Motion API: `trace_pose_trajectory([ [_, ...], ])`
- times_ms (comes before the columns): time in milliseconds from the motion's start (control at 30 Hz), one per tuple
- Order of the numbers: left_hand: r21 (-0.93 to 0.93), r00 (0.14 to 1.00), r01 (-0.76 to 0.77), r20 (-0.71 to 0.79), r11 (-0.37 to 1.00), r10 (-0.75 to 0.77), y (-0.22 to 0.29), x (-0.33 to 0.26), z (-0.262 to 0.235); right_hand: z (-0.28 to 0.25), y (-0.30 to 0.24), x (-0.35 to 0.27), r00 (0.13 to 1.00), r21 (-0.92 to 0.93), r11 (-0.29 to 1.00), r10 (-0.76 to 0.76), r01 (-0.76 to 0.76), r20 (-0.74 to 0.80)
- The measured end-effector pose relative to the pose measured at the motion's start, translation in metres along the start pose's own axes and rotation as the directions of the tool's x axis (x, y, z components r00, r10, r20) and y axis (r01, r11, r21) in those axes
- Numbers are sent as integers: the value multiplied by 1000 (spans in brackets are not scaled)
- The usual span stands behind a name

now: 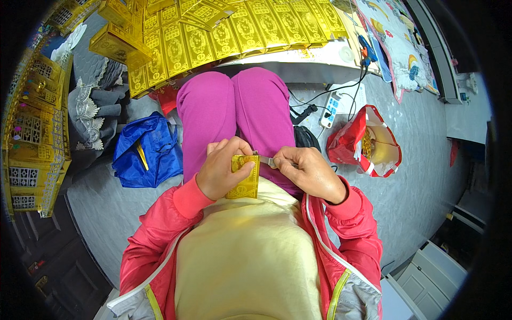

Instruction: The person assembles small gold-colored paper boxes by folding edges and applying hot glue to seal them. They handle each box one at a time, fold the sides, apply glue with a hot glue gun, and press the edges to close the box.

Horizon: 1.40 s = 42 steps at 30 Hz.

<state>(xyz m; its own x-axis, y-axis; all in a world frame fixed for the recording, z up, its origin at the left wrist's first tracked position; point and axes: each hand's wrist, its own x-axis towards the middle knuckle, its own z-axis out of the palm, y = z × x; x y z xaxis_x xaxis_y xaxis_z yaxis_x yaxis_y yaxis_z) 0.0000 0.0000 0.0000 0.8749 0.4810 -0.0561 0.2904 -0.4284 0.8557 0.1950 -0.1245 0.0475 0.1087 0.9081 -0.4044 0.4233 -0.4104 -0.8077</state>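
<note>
Above my lap, my left hand (226, 166) is closed round a small flat gold piece (247, 181) with a printed pattern, its thumb pressing on the face. My right hand (309, 169) is closed, thumb against fingers, on a thin greyish strip-like thing (267, 161). The strip reaches to the upper right edge of the gold piece. Whether it is a blade or some other flat tool, I cannot tell.
Ahead of my knees, a table (314, 55) bears rows of gold patterned packets (224, 37). A blue bag (146, 152) lies on the floor at left. To the right are a red bag (346, 140) and a power strip (330, 110) with cables. Gold lattice structures (37, 128) stand far left.
</note>
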Motion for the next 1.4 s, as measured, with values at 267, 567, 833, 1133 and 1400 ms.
trace_pose_trajectory([
  [267, 20, 1000, 14, 1, 1000, -14, 0, -1, -2, 2, -1, 1, 1000, 20, 1000, -23, 23, -13],
  [567, 35, 1000, 5, 7, 999, -5, -3, 0, -3, 0, 0, 0, 1000, 7, 1000, -8, 8, 8],
  [833, 56, 999, -17, 33, 998, 15, -6, 2, -5, -1, -1, -1, 1000, -21, 1000, -19, 20, 9],
  [1133, 81, 997, -8, 82, 997, 1, -6, 4, -7, -3, 5, 2, 996, 29, 997, -79, 78, 41],
  [1400, 120, 984, -46, 174, 992, 25, -5, 16, -4, -38, 16, 31, 921, 45, 996, -87, 76, 379],
])
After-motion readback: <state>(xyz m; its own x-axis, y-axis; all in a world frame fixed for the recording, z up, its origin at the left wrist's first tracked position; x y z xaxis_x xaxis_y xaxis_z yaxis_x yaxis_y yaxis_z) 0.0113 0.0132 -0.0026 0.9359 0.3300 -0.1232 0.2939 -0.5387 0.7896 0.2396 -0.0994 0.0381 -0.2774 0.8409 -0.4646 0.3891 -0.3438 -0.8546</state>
